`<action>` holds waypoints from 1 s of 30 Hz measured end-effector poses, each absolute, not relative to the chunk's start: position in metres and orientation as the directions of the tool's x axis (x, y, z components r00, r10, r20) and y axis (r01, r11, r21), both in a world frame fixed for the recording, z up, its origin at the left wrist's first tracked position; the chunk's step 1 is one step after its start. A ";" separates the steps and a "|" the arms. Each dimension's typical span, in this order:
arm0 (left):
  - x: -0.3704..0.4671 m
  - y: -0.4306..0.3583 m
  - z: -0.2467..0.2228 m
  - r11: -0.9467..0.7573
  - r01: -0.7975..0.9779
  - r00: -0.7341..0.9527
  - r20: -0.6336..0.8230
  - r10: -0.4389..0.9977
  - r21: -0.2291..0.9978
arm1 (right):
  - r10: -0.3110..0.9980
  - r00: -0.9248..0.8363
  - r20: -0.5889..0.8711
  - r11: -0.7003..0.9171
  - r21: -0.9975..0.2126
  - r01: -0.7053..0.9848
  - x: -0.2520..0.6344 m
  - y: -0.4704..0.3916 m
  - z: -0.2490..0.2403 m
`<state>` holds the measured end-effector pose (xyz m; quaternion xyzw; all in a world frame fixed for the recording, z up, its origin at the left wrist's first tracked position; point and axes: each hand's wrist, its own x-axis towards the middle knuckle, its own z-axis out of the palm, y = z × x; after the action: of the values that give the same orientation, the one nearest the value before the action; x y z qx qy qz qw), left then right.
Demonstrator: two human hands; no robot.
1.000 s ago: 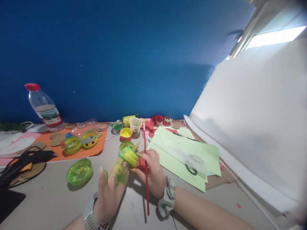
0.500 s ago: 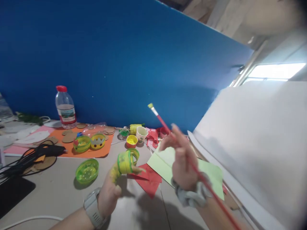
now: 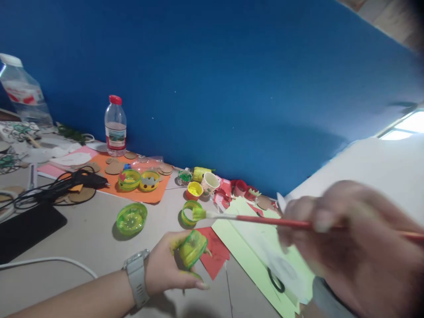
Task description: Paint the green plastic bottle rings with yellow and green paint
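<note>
My left hand (image 3: pixel 165 265), yellow paint on its fingers and a grey watch at the wrist, grips a short round piece (image 3: pixel 192 249) painted yellow with a green rim. My right hand (image 3: pixel 344 247), large and close to the camera, is closed around a red-handled paintbrush (image 3: pixel 271 220). Yellow-green paint coats the bristles, which point left, apart from the held piece. Behind my left hand a similar green-yellow ring (image 3: pixel 184 217) rests on the table. Left of it sits a green plastic bowl (image 3: pixel 131 218) with wet paint inside.
At the back stand a cup of yellow paint (image 3: pixel 194 190), a patterned paper cup (image 3: pixel 210 182) and a red-capped bottle (image 3: pixel 115 128). Two decorated rings lie on orange paper (image 3: pixel 155 196). Red paper (image 3: pixel 215 256), green sheets (image 3: pixel 248 247) and black cables (image 3: pixel 66 187) also lie around.
My right hand with the paintbrush has come closer to the camera and turned the brush nearly level. My left hand has tilted the painted piece. The view has swung right.
</note>
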<state>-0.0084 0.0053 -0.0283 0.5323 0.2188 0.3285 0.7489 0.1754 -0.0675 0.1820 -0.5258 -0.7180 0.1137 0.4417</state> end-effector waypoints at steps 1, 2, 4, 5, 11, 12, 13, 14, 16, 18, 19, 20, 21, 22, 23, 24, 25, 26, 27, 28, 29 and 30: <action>-0.008 0.005 -0.030 0.232 -0.252 0.688 0.005 0.725 0.939 | 0.909 -0.089 0.407 0.373 -0.697 0.613 0.177 -0.065 0.182; -0.009 0.005 -0.030 0.242 -0.243 0.696 -0.006 0.718 0.939 | 0.947 -0.130 0.295 0.312 -0.738 0.598 0.178 -0.062 0.182; -0.009 0.005 -0.029 0.244 -0.217 0.725 -0.012 0.689 0.945 | 0.973 -0.206 0.105 0.211 -0.766 0.607 0.179 -0.057 0.179; -0.010 0.005 -0.027 0.226 -0.201 0.749 0.001 0.663 0.953 | 0.973 -0.226 0.047 0.181 -0.762 0.622 0.180 -0.055 0.177; -0.011 0.011 -0.021 0.134 -0.125 0.784 0.015 0.621 0.983 | 0.967 -0.244 -0.068 0.111 -0.751 0.650 0.179 -0.045 0.162; -0.011 0.011 -0.021 0.130 -0.121 0.787 0.016 0.617 0.984 | 0.968 -0.239 -0.076 0.105 -0.741 0.663 0.179 -0.045 0.161; -0.010 0.011 -0.020 0.131 -0.121 0.789 0.016 0.615 0.984 | 0.969 -0.232 -0.081 0.103 -0.726 0.680 0.178 -0.044 0.160; -0.010 0.011 -0.019 0.135 -0.125 0.789 0.016 0.615 0.983 | 0.970 -0.230 -0.079 0.108 -0.708 0.698 0.176 -0.044 0.159; -0.008 0.010 -0.014 0.147 -0.150 0.772 0.023 0.635 0.978 | 0.971 -0.228 -0.074 0.122 -0.668 0.734 0.174 -0.044 0.157; -0.006 0.010 -0.009 0.144 -0.172 0.755 0.037 0.655 0.975 | 0.974 -0.222 -0.052 0.144 -0.616 0.775 0.171 -0.044 0.156; -0.006 0.009 -0.007 0.136 -0.170 0.749 0.038 0.662 0.976 | 0.974 -0.222 -0.036 0.159 -0.588 0.793 0.170 -0.044 0.155; -0.006 0.009 -0.005 0.134 -0.162 0.750 0.034 0.661 0.978 | 0.975 -0.219 -0.021 0.171 -0.556 0.813 0.170 -0.044 0.155; -0.006 0.009 -0.004 0.139 -0.147 0.756 0.021 0.654 0.979 | 0.976 -0.219 -0.001 0.186 -0.524 0.831 0.170 -0.044 0.154; -0.006 0.009 -0.003 0.151 -0.132 0.767 0.005 0.641 0.980 | 0.974 -0.227 0.023 0.208 -0.499 0.841 0.169 -0.044 0.154; -0.007 0.009 -0.004 0.166 -0.123 0.777 -0.009 0.630 0.978 | 0.970 -0.241 0.043 0.231 -0.484 0.844 0.169 -0.044 0.154; -0.007 0.009 -0.004 0.187 -0.121 0.791 -0.019 0.612 0.975 | 0.965 -0.254 0.063 0.252 -0.476 0.842 0.169 -0.045 0.154; -0.008 0.009 -0.005 0.209 -0.120 0.806 -0.028 0.592 0.971 | 0.961 -0.267 0.078 0.271 -0.475 0.837 0.169 -0.046 0.154; -0.008 0.010 -0.005 0.222 -0.121 0.814 -0.032 0.579 0.967 | 0.956 -0.280 0.090 0.288 -0.479 0.829 0.168 -0.047 0.154; -0.009 0.010 -0.006 0.231 -0.120 0.819 -0.035 0.572 0.966 | 0.952 -0.291 0.095 0.300 -0.484 0.822 0.168 -0.048 0.154; -0.009 0.011 -0.007 0.230 -0.119 0.821 -0.034 0.570 0.966 | 0.950 -0.297 0.093 0.304 -0.488 0.818 0.167 -0.049 0.155; -0.010 0.011 -0.007 0.225 -0.115 0.821 -0.035 0.570 0.967 | 0.949 -0.301 0.092 0.306 -0.493 0.814 0.167 -0.051 0.156; -0.010 0.011 -0.008 0.220 -0.112 0.820 -0.034 0.571 0.969 | 0.947 -0.308 0.090 0.310 -0.499 0.809 0.167 -0.052 0.157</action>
<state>-0.0097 0.0109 -0.0075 0.5823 0.1969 0.2261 0.7557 0.1668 -0.0515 0.1566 -0.5576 -0.7875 0.1839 0.1872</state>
